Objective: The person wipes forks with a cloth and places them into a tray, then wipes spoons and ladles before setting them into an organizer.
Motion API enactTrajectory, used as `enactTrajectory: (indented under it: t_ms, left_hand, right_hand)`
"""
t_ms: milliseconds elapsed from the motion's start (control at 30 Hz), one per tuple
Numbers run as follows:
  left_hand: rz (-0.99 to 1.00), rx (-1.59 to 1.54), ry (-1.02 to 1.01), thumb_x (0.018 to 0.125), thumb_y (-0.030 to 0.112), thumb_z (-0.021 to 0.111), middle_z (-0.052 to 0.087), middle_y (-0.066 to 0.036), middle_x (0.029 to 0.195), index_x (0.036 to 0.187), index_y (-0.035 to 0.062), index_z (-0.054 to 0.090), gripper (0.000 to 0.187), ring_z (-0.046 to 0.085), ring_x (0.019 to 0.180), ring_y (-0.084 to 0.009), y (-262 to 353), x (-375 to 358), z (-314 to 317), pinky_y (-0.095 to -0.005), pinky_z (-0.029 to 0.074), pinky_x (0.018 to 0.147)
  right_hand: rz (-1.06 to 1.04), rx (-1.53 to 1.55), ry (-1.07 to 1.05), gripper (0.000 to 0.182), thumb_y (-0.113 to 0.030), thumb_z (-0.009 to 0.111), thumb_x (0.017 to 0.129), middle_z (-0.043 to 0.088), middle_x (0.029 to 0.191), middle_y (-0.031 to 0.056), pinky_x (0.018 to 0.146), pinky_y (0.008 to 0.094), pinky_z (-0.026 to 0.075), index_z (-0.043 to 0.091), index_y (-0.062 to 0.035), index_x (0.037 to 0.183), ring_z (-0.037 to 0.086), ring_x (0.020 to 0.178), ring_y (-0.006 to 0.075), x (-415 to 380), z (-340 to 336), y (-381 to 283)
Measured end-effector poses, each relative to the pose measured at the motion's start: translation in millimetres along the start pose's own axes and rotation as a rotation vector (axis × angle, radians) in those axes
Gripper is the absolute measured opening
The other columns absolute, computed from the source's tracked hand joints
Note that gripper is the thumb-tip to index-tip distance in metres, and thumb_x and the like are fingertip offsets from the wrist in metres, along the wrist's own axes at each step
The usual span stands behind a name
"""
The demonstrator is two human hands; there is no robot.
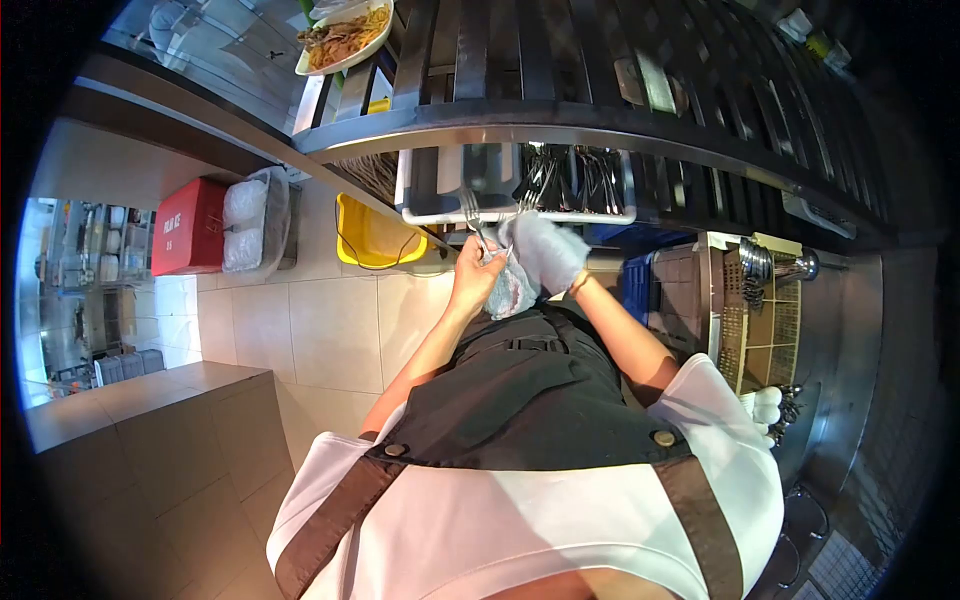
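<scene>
Fork (pixel 472 214) | in left hand (pixel 476 272) | tines near tray (pixel 632 180) rim | floor (pixel 330 325) leftward

White short-sleeved shirt (pixel 480 510), black apron (pixel 510 410) with brown shoulder straps (pixel 715 520), round metallic buttons (pixel 664 438) at the strap ends, dark trousers (pixel 575 318)

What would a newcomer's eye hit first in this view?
Probably the red box with white lettering at far left, then the yellow tub on the floor below the slatted rack. Next, the plate of food at the rack's upper left. Mid-frame, the left hand holds a fork by the cutlery tray, with pale fabric covering the right hand.
</scene>
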State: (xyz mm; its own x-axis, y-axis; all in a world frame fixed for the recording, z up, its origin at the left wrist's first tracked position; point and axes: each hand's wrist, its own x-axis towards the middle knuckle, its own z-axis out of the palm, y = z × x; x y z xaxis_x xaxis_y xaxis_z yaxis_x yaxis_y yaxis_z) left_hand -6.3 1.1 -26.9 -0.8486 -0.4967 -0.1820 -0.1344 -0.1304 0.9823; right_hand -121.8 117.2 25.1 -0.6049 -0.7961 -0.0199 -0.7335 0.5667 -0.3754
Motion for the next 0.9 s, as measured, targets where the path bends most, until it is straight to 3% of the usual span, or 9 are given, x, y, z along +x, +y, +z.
enactTrajectory:
  t_ms: [33,233,300,367,433,500,700,767,900]
  left_hand:
    - [-0.006,-0.003,0.001,0.083,0.002,0.061,0.055,-0.003,0.085,0.092,0.0026,0.051,0.014,0.050,0.078,-0.0096,-0.8,-1.9,2.3,-0.0238,0.041,0.071]
    - [0.071,0.269,-0.078,0.088,0.006,0.058,0.049,-0.002,0.084,0.092,0.0046,0.047,0.012,0.045,0.083,-0.0100,17.7,-17.5,0.0,-0.0252,0.038,0.077]
    - [0.044,0.284,-0.066,0.087,0.006,0.058,0.049,-0.002,0.083,0.093,0.0052,0.047,0.012,0.045,0.082,-0.0103,18.1,-23.5,-1.2,-0.0250,0.038,0.077]
    - [0.021,0.359,-0.024,0.088,0.007,0.058,0.049,-0.002,0.083,0.092,0.0055,0.047,0.012,0.045,0.081,-0.0104,18.9,-22.4,-3.6,-0.0251,0.038,0.076]
    - [0.051,0.357,-0.020,0.088,0.008,0.058,0.049,-0.001,0.083,0.093,0.0054,0.048,0.012,0.045,0.081,-0.0103,20.2,-17.1,-1.5,-0.0252,0.039,0.075]
    - [0.074,0.352,-0.013,0.088,0.009,0.058,0.049,-0.001,0.083,0.093,0.0052,0.048,0.012,0.045,0.080,-0.0103,16.5,-11.7,0.0,-0.0253,0.039,0.075]
    - [0.052,0.133,-0.087,0.089,0.008,0.057,0.050,-0.002,0.086,0.094,0.0043,0.049,0.010,0.046,0.084,-0.0091,13.2,-22.2,-2.1,-0.0230,0.038,0.076]
    - [0.093,0.150,-0.093,0.088,0.004,0.056,0.050,-0.002,0.086,0.093,0.0039,0.048,0.010,0.047,0.084,-0.0094,-4.7,-16.4,-4.7,-0.0231,0.038,0.077]
    - [0.094,0.200,-0.058,0.089,0.003,0.055,0.054,-0.003,0.088,0.094,0.0027,0.050,0.007,0.048,0.086,-0.0095,-7.7,-4.2,0.0,-0.0241,0.039,0.079]
  right_hand:
    - [-0.493,0.061,0.309,0.014,-0.017,0.063,0.061,0.056,0.062,0.0094,0.053,0.0363,0.047,0.056,-0.0071,0.068,0.060,0.061,0.0281,21.9,33.3,17.8]
    - [-0.209,0.375,0.332,0.010,-0.013,0.060,0.069,0.059,0.056,0.0072,0.050,0.0324,0.046,0.059,-0.0069,0.060,0.057,0.050,0.0193,45.6,58.2,48.9]
    - [0.130,1.085,0.402,0.018,-0.020,0.063,0.071,0.059,0.054,0.0056,0.044,0.0331,0.043,0.063,-0.0067,0.059,0.054,0.046,0.0191,36.7,21.6,30.0]
    - [0.312,-0.298,0.123,0.020,-0.029,0.069,0.071,0.065,0.066,0.0080,0.047,0.0352,0.050,0.067,-0.0088,0.069,0.061,0.051,0.0211,46.2,28.4,46.0]
    - [0.933,0.205,0.143,0.018,-0.025,0.066,0.074,0.066,0.066,0.0096,0.050,0.0361,0.052,0.068,-0.0082,0.069,0.065,0.056,0.0215,21.0,-42.9,-18.7]
    - [-0.113,-0.534,0.217,0.016,-0.017,0.067,0.063,0.066,0.070,0.0153,0.054,0.0361,0.052,0.067,-0.0032,0.070,0.067,0.067,0.0250,9.6,31.1,1.3]
    - [-0.123,-0.309,0.074,0.021,-0.026,0.068,0.058,0.062,0.065,0.0119,0.056,0.0388,0.049,0.063,-0.0058,0.062,0.063,0.060,0.0285,15.4,-37.9,-5.2]
    - [0.284,-0.054,-0.073,0.016,-0.023,0.069,0.069,0.066,0.069,0.0120,0.051,0.0397,0.050,0.067,-0.0070,0.069,0.067,0.064,0.0272,1.4,-68.8,-31.5]
    - [-0.275,-0.239,0.194,0.021,-0.027,0.065,0.074,0.063,0.071,0.0136,0.051,0.0397,0.050,0.067,-0.0052,0.072,0.064,0.062,0.0292,2.5,61.6,1.1]
